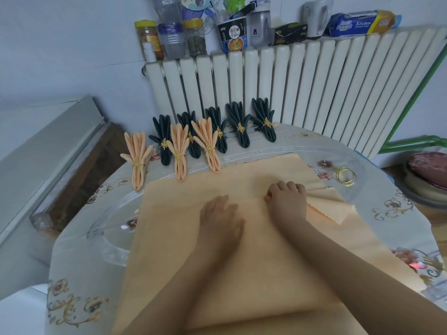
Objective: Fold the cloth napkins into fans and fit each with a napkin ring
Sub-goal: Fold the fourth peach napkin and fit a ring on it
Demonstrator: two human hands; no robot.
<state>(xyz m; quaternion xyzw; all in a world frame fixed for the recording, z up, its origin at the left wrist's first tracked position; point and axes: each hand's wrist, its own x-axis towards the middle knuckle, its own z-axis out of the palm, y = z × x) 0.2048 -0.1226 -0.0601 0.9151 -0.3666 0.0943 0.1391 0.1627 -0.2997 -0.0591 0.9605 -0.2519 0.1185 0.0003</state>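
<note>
Eight finished fans (208, 143), five dark and three peach, each with a ring, stood along the far edge of the table (391, 213). A peach napkin (183, 213) lay flat in the middle. The left hand (221, 220) pressed it with straight fingers; the right hand (286, 198) pinched a fold. Spare gold rings (346, 175) waited near the right edge. How many napkins lay stacked underneath, I could not tell.

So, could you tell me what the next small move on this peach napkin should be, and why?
Probably draw the pinched fold toward the body to set the next pleat. The right hand pinches a raised edge of the peach napkin, the left hand lies flat on it, and the cloth is otherwise spread flat, with spare gold rings waiting nearby.
</note>
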